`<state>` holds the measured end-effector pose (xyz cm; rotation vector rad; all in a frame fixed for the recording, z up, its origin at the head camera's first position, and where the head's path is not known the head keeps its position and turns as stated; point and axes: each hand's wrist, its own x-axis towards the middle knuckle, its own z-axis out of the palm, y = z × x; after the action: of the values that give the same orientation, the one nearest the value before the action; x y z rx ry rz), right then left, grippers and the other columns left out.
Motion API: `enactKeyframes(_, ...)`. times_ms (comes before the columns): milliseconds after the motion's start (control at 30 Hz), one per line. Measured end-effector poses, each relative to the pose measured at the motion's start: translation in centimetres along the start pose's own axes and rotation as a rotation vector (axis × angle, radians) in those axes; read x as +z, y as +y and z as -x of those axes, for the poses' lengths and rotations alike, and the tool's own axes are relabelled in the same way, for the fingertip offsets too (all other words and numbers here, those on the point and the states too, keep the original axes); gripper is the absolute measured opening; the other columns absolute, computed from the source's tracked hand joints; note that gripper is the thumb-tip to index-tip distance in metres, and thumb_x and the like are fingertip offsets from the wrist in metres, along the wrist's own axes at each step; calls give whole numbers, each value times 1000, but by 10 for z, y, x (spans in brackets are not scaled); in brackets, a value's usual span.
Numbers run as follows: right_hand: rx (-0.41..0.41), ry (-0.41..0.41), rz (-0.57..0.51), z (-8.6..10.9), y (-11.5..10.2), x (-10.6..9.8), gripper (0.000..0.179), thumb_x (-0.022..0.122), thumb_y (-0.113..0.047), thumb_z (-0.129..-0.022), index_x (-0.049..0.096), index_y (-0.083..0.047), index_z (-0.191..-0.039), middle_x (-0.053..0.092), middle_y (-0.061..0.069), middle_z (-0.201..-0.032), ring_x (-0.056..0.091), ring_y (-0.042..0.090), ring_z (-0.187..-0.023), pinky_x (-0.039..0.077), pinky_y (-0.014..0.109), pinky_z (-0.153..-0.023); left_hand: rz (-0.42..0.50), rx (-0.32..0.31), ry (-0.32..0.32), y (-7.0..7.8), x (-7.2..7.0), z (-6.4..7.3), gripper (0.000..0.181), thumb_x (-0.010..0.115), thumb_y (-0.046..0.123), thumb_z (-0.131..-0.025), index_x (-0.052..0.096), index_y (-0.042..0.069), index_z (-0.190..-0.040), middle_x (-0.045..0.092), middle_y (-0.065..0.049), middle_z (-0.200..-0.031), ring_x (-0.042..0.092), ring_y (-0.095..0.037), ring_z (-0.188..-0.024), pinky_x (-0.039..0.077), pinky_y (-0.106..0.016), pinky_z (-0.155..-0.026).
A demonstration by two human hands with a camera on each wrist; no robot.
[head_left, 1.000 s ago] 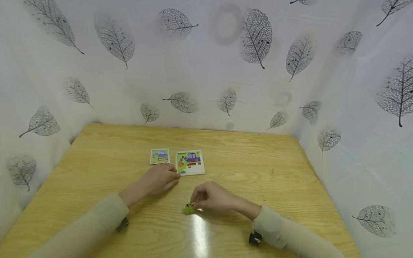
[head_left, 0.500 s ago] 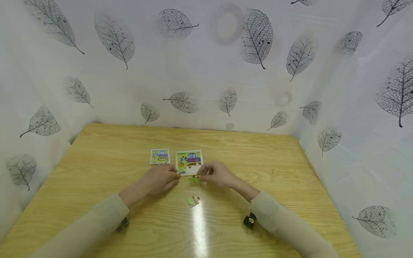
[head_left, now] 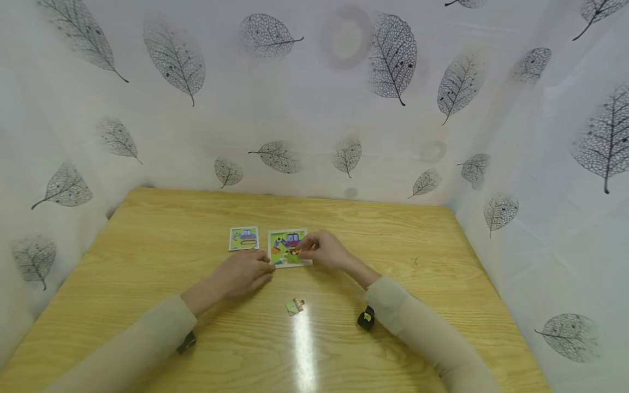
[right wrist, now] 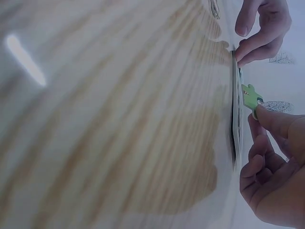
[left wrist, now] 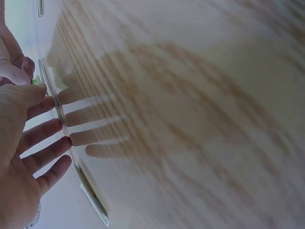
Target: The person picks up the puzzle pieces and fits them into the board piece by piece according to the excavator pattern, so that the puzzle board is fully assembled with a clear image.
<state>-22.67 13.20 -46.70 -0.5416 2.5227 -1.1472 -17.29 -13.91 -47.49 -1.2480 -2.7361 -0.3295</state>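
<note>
Between thumb and fingertips my right hand (head_left: 326, 250) pinches a green jigsaw piece (right wrist: 252, 97), held tilted over the puzzle board (head_left: 289, 265). The board is a square tray with a pale rim and a purple excavator picture. In the head view the right fingers cover part of its right side. My left hand (head_left: 241, 273) lies at the board's lower left corner, fingertips touching its edge. Its fingers are mostly straight and spread in the left wrist view. A loose jigsaw piece (head_left: 295, 307), green and brown, lies flat on the table nearer to me.
Left of the board lies a small picture card (head_left: 243, 238) with a similar excavator. All this is on a wood-grain table (head_left: 383, 234). A white curtain (head_left: 304, 120) with grey leaf prints closes in the back and sides.
My right hand has picked up the green piece from beside the loose one and carried it forward over the board. The loose piece came into sight. My left hand stays put.
</note>
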Motion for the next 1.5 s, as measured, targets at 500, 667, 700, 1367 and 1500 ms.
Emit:
enactKeyframes(500, -13, -28, 26, -10, -2, 7, 15, 78, -12, -94, 80, -8, -109, 80, 7, -103, 64, 10, -80, 54, 19, -65, 10, -5, -7, 3, -1, 0, 20, 70, 22, -99, 80, 12, -113, 75, -6, -106, 70, -21, -94, 62, -41, -87)
enactKeyframes(667, 5, -36, 33, -11, -4, 9, 14, 77, -14, -95, 80, -10, -108, 80, 5, -102, 64, 10, -81, 53, 19, -65, 4, -2, -3, 3, -1, 0, 19, 70, 22, -99, 80, 12, -112, 75, -5, -105, 70, -21, -93, 62, -41, -87)
enactKeyframes(700, 4, -37, 37, -11, -4, 9, 14, 77, -14, -95, 80, -10, -108, 80, 5, -102, 64, 10, -81, 53, 19, -66, 3, -2, -2, 3, -1, 0, 19, 70, 22, -99, 80, 12, -112, 75, -5, -105, 70, -21, -93, 62, -41, -86)
enactKeyframes(1367, -71, -38, 169, -10, -6, 12, 7, 78, -14, -94, 82, -14, -100, 82, 1, -102, 67, 6, -83, 57, 20, -72, 0, -8, -3, 5, 0, 1, 19, 70, 22, -99, 80, 13, -112, 74, -4, -104, 69, -20, -93, 61, -39, -85)
enactKeyframes(1500, -74, -50, 167, -9, -6, 12, 9, 79, -14, -94, 82, -16, -102, 82, 0, -104, 68, 6, -84, 58, 20, -72, -3, -13, -7, 6, -1, 1, 19, 70, 22, -99, 80, 13, -112, 75, -5, -104, 70, -21, -93, 62, -40, -85)
